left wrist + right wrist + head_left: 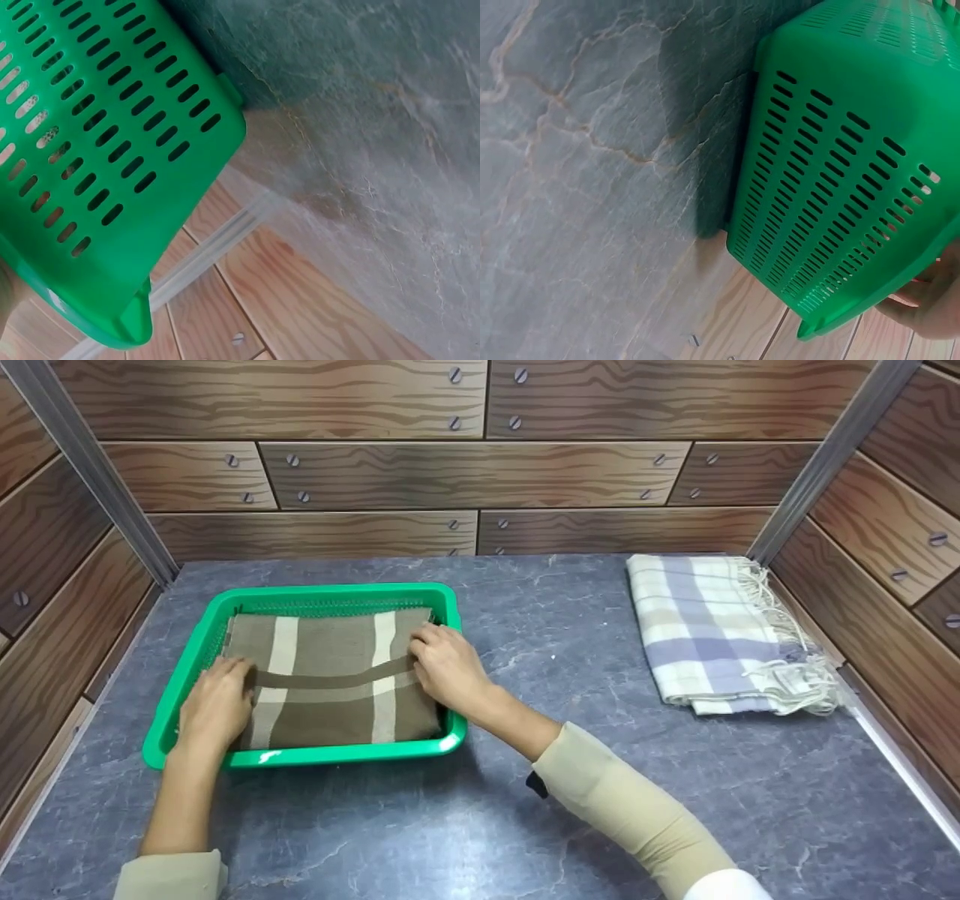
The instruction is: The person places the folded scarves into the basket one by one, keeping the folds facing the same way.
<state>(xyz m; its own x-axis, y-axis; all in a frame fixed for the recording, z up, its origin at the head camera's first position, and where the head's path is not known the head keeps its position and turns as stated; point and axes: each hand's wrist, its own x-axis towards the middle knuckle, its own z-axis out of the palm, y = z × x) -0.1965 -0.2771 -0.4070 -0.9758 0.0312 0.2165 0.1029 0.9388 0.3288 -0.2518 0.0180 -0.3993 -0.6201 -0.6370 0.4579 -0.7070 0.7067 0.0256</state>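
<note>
A folded brown plaid cloth with cream stripes lies inside a green plastic basket. My left hand reaches over the basket's left side and grips the cloth's left edge, its fingers partly hidden. At the opposite edge, my right hand holds the cloth with bent fingers. The left wrist view shows the basket's slotted outer wall, with bits of skin and cloth through the slots. In the right wrist view, fingers curl beyond the basket's rim.
A folded white and lavender plaid shawl with a knotted fringe lies at the right of the grey marbled table. Wood-patterned panels stand behind and at both sides, with metal posts at the corners.
</note>
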